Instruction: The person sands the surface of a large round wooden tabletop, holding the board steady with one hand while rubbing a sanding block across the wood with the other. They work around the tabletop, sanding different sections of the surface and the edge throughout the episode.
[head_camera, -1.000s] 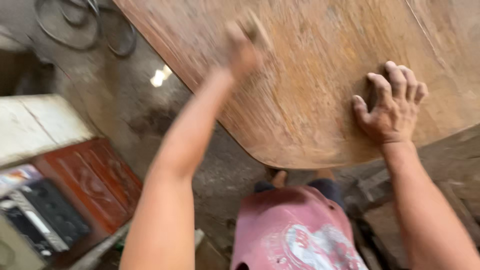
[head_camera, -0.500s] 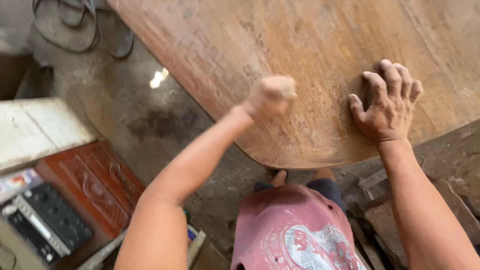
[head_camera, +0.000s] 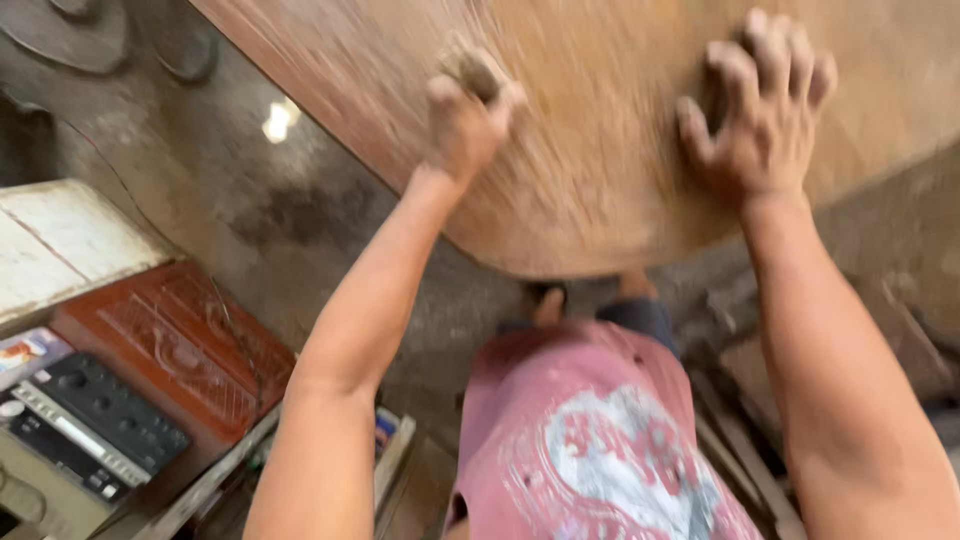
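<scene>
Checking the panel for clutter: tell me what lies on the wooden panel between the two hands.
In the head view, only bare wood of the wooden panel lies between the left hand, closed on a small sanding piece, and the right hand, spread flat.

Dusty concrete floor (head_camera: 300, 210), carved red wooden panel (head_camera: 175, 345), black radio (head_camera: 95, 420), white board (head_camera: 60, 235)

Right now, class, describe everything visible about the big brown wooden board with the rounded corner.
The big brown wooden board is a flat, reddish-brown panel with streaky, dusty grain and one rounded corner nearest the person. It fills the upper frame above the concrete floor. The left hand presses a small pad on it; the right hand rests spread on it.
</scene>
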